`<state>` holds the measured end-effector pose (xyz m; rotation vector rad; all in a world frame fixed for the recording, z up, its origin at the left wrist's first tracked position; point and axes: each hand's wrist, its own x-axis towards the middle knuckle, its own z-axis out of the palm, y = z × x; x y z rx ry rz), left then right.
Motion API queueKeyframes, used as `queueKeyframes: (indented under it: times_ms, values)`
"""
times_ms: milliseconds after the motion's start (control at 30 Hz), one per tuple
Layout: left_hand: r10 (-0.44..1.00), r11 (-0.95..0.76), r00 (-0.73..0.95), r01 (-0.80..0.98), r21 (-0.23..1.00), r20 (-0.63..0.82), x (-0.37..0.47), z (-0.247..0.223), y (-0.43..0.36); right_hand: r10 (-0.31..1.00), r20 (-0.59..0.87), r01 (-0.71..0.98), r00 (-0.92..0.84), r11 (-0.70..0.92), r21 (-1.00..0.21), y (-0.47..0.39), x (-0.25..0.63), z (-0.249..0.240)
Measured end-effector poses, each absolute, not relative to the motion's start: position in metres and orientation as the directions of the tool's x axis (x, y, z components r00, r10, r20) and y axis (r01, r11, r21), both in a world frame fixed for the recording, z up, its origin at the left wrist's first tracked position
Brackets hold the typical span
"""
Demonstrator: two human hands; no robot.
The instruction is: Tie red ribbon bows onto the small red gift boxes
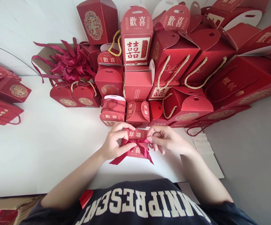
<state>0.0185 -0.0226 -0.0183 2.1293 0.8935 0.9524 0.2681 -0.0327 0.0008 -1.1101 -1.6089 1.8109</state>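
A small red gift box [139, 133] with gold-white characters lies on the white table near its front edge, in front of me. A dark pink satin ribbon [146, 153] is tied across it in a bow, its two tails hanging toward me. My left hand [116, 142] is closed at the box's left side, thumb on the bow's left loop and a fingertip at the far edge of the box. At the right side, my right hand [168, 139] pinches the bow's right loop between thumb and forefinger. Its other fingers are curled.
Stacked red gift boxes [136, 82], many with rope handles, line the back and right. A heap of loose ribbons [72, 62] spills from an open container at back left. More red boxes [3, 109] stand at far left. A cardboard carton [6, 203] sits below the table edge.
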Motion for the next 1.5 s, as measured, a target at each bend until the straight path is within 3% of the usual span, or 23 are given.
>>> queueKeyframes:
  times_ms: [133, 433, 567, 800, 1033, 1367, 1500]
  values:
    - [0.765, -0.528, 0.574, 0.299, 0.795, 0.292, 0.018, -0.018, -0.02, 0.81, -0.25, 0.092, -0.531, -0.238, -0.967, -0.027, 0.266, -0.005]
    - [0.775, -0.45, 0.594, 0.281, 0.848, 0.215, 0.017, -0.016, -0.019, 0.846, -0.161, 0.217, -0.509, -0.055, -0.975, -0.031, 0.268, -0.004]
    - [0.775, -0.451, 0.596, 0.291, 0.844, 0.209, 0.016, -0.016, -0.019, 0.819, -0.104, 0.266, -0.564, 0.061, -0.962, -0.03, 0.268, -0.001]
    - [0.773, -0.451, 0.598, 0.277, 0.849, 0.215, 0.016, -0.016, -0.019, 0.844, -0.053, 0.282, -0.534, 0.119, -0.952, -0.033, 0.273, 0.0]
    - [0.774, -0.446, 0.596, 0.279, 0.85, 0.211, 0.017, -0.016, -0.018, 0.81, -0.031, 0.417, -0.585, 0.268, -0.869, -0.033, 0.273, 0.006]
    - [0.774, -0.463, 0.593, 0.294, 0.836, 0.221, 0.017, -0.015, -0.02, 0.844, -0.02, 0.404, -0.536, 0.235, -0.884, -0.035, 0.271, 0.007]
    - [0.779, -0.453, 0.588, 0.287, 0.844, 0.218, 0.017, -0.016, -0.019, 0.861, -0.012, 0.537, -0.508, 0.306, -0.786, -0.049, 0.267, 0.012]
